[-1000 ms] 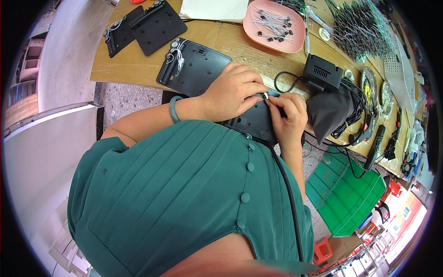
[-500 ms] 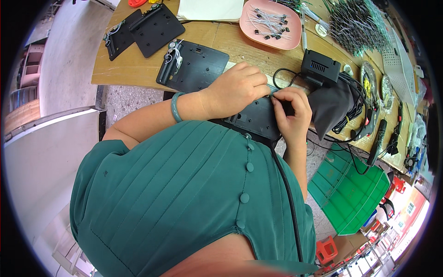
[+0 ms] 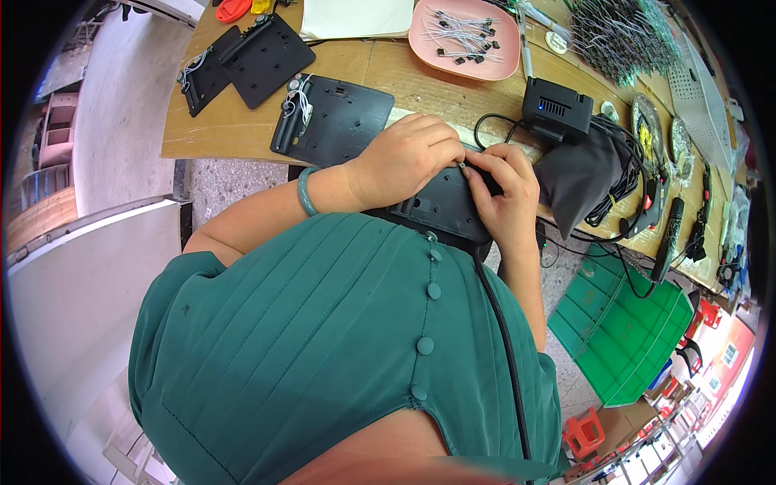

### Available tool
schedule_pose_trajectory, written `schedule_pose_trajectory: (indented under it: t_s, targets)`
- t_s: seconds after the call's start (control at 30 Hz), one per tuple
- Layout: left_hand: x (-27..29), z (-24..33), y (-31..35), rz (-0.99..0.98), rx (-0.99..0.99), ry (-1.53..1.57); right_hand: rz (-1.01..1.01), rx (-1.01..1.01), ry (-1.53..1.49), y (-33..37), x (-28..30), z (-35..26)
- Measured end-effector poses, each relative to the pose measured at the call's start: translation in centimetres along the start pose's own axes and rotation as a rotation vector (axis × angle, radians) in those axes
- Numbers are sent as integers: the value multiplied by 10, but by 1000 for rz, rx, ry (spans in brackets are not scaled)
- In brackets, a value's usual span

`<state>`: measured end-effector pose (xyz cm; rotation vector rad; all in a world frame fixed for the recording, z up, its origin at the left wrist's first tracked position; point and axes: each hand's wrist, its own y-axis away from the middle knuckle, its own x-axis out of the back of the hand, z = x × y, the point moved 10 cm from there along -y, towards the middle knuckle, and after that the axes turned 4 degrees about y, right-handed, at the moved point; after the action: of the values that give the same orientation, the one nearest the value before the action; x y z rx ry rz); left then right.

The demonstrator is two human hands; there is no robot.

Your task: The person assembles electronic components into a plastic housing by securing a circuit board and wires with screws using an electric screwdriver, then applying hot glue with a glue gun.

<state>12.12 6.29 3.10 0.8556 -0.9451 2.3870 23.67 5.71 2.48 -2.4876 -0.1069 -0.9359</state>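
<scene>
Black panel (image 3: pixel 440 206), left hand (image 3: pixel 411 160) and right hand (image 3: pixel 509 200) over it

Pink plate (image 3: pixel 423 47): white paper (image 3: pixel 358 18) to its left, black panel (image 3: pixel 440 200) below, dark-green shirt (image 3: pixel 323 323) farther below, bright-green crate (image 3: pixel 630 331) lower right.

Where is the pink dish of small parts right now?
In the head view, the pink dish lies on the table at the top, right of centre, between the white sheet on its left and the slotted black box at its lower right.

the piece (image 3: pixel 461 165) between left hand (image 3: pixel 409 158) and right hand (image 3: pixel 509 194) is mostly hidden.
</scene>
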Motion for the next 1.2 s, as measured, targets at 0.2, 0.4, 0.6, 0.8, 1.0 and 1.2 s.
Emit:
schedule_pose_trajectory:
  t_s: [0.2,0.4,0.6,0.8,1.0,1.2]
  targets:
    - [5,2,1,52,-17,49,-10,-14,-10,-1,-2,2]
    - [6,2,1,39,-4,83,-33,14,66,-5,-5,-1]
    - [12,0,3,66,0,119,-73,37,109,-5,-10,-4]
    - [53,-24,1,293,257,249,-86,48,-6,-5,-6,-1]
    - [38,-25,4,125,249,404,-57,-130,-223,-5,4,12]
    - [23,-29,20,43,310,481,-75,-103,26,-6,-5,3]
